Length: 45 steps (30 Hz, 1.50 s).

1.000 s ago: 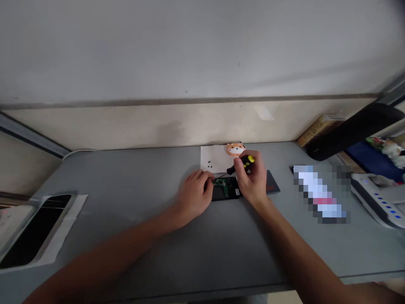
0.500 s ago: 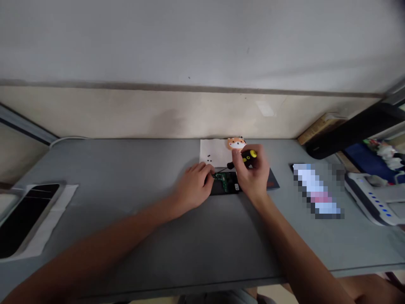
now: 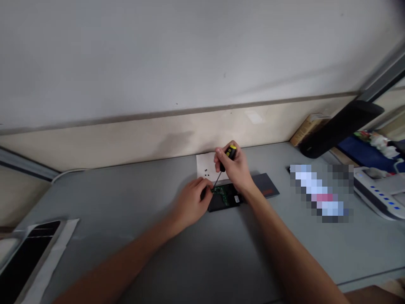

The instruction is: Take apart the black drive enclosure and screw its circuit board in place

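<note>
My right hand is wrapped round a black and yellow screwdriver, its shaft slanting down and left. The tip meets the left part of a green circuit board, which sits in a black casing. At the casing's left end, my left hand has thumb and fingers pinched together beside the tip; what they grip is too small to make out. Several small dark screws lie on a white paper behind the casing.
A dark flat box lies right of the casing. Farther right are a pixelated phone, a black cylinder, a book and a white device. A black-screened tablet rests on the desk at the left.
The view has tilted and shifted. My right hand has moved left and holds the screwdriver more upright. The orange animal-faced item is now out of sight behind my right hand.
</note>
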{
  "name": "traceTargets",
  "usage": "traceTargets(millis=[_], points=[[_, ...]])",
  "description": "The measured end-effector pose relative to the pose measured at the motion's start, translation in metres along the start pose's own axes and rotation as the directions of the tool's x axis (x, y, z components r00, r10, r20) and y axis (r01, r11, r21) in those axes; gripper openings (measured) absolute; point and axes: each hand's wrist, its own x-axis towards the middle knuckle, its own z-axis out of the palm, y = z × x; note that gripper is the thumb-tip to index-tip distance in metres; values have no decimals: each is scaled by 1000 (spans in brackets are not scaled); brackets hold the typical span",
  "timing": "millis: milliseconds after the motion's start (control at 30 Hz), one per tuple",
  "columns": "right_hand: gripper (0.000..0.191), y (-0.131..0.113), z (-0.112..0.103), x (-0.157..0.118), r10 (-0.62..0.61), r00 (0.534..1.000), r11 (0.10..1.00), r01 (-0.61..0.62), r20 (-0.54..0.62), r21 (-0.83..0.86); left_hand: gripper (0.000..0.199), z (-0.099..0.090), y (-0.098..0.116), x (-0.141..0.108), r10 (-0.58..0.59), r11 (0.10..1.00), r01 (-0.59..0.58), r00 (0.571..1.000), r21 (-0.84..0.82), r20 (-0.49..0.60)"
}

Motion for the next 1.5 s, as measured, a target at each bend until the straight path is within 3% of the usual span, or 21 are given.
traceTargets(millis=[133, 333, 667, 900, 1033, 1333, 1500], points=[[49, 4, -3, -10, -39, 994, 999, 43, -105, 30, 18, 0, 1, 1, -5, 1000, 5, 1000, -1, -10], [50, -2, 0, -13, 74, 997, 970, -65, -32, 235, 19, 0, 2, 1, -18, 1000, 18, 1000, -9, -10], [62, 0, -5, -13, 162, 987, 966, -155, -15, 206, 19, 0, -1, 0, -13, 1000, 14, 1000, -25, 9], [61, -6, -2, -14, 90, 995, 986, -84, -35, 144, 21, -1, 1, 0, -20, 999, 20, 1000, -27, 9], [61, -8, -4, -12, 113, 993, 987, -108, -38, 122, 21, -2, 2, -1, -16, 1000, 17, 1000, -18, 19], [65, -13, -17, -7, 63, 964, 979, -9, -257, 206, 21, -2, 1, -1, -14, 1000, 14, 1000, -1, 25], [67, -15, -17, -8, 89, 948, 978, -25, -306, 207, 21, -2, 3, -1, -25, 999, 24, 999, 32, 24]])
